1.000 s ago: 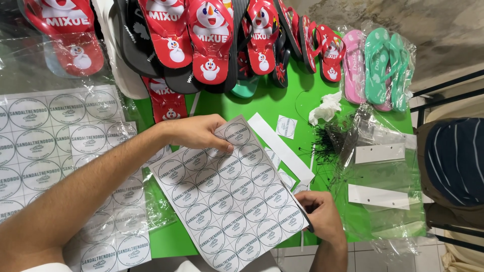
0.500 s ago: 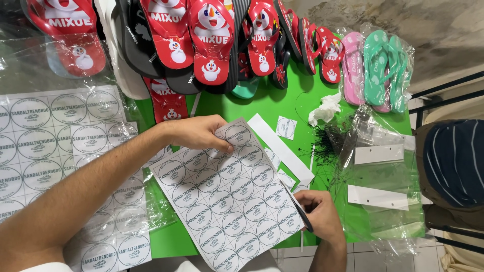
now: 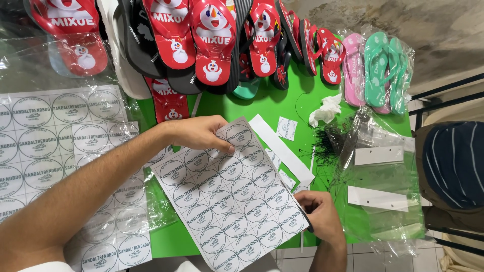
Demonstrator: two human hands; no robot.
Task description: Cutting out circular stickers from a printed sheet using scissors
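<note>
A white sheet of round printed labels [image 3: 229,194] lies tilted on the green table [image 3: 272,108]. My left hand [image 3: 196,132] grips the sheet's far corner, fingertips resting on its top edge. At the sheet's near right corner my right hand [image 3: 317,214] is curled around something dark, possibly scissors, mostly hidden by the fingers. A cut white strip [image 3: 280,147] and a single square label [image 3: 286,128] lie just beyond the sheet.
More label sheets [image 3: 48,146] cover the left side. Red, black, pink and green flip-flops [image 3: 214,43] line the far edge. Crumpled white tissue [image 3: 325,110], a pile of black ties [image 3: 330,146] and clear bags with white headers [image 3: 380,174] sit on the right.
</note>
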